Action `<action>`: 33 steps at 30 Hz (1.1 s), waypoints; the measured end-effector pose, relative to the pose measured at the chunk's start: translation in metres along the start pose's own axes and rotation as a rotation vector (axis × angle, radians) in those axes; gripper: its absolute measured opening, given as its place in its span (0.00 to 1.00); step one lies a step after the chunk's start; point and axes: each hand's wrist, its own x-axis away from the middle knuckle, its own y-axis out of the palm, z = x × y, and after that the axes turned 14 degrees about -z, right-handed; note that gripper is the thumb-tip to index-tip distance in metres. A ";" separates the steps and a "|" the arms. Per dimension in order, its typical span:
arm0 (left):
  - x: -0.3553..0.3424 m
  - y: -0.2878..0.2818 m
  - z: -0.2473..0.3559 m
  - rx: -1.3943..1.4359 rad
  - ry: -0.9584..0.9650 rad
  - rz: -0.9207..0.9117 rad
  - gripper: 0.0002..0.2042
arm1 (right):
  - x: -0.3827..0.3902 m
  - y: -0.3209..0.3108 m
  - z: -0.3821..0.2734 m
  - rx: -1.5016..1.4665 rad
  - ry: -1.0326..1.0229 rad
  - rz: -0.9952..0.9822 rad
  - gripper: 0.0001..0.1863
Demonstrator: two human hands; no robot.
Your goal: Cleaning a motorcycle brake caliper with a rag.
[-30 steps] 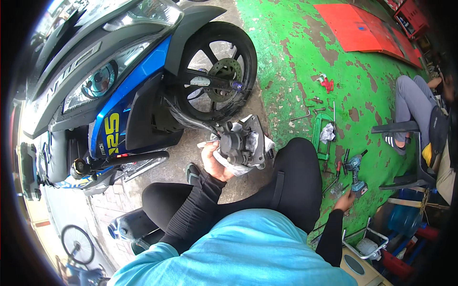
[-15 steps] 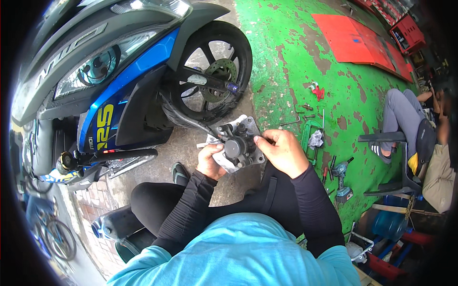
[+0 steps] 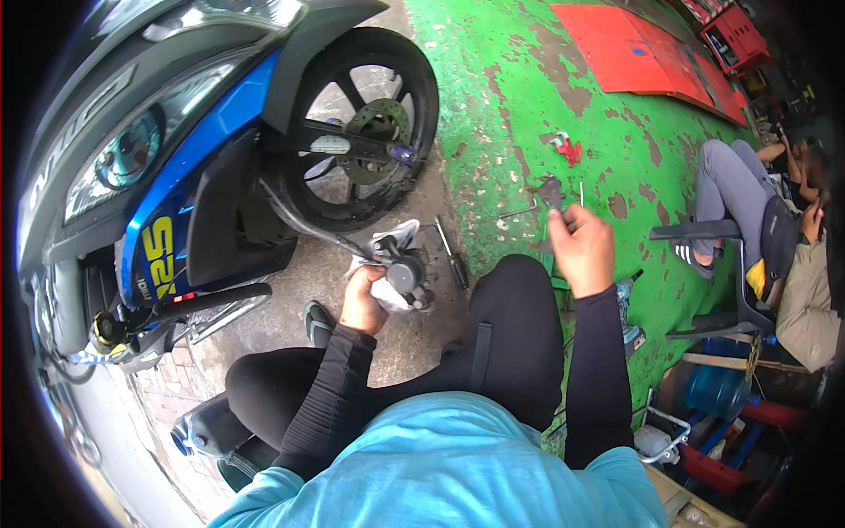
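Two hands in play, both just above frame centre. Left hand [image 3: 363, 299] is closed around a dark brake caliper [image 3: 407, 277] wrapped partly in a white rag [image 3: 387, 242]; fingers curled tight under it, thumb side up, and a black hose [image 3: 304, 224] runs from the caliper up-left toward the wheel. Right hand [image 3: 581, 251] sits right of centre, raised over the bent knee, fingers curled shut on a small dark metal piece [image 3: 550, 192] that sticks out past the knuckles toward the top of the frame; what kind of piece it is, cannot tell.

Key relation: the caliper lies to the left of the right hand and slightly lower, well apart, with the black-clad knee [image 3: 515, 308] between them. The left hand already holds it; the right is the free-moving one.

A screwdriver [image 3: 453, 255] lies on the ground just right of the caliper, long axis running upper left to lower right. Farther up, a bent key [image 3: 519, 211] and a red tool [image 3: 568, 150] rest on the green floor [image 3: 510, 106]. Upper left: front wheel [image 3: 361, 132] of a blue scooter [image 3: 158, 176]. Far right, another person sits on a chair [image 3: 713, 264].
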 end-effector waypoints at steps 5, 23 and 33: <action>-0.001 -0.011 -0.001 -0.234 0.046 0.116 0.17 | -0.021 0.008 0.114 0.056 0.185 0.087 0.18; 0.035 -0.025 -0.008 -0.206 0.158 0.356 0.16 | 0.035 0.122 0.369 0.317 0.761 0.023 0.22; 0.044 0.001 0.008 0.023 0.087 0.174 0.18 | 0.065 0.123 0.382 0.260 0.808 -0.104 0.24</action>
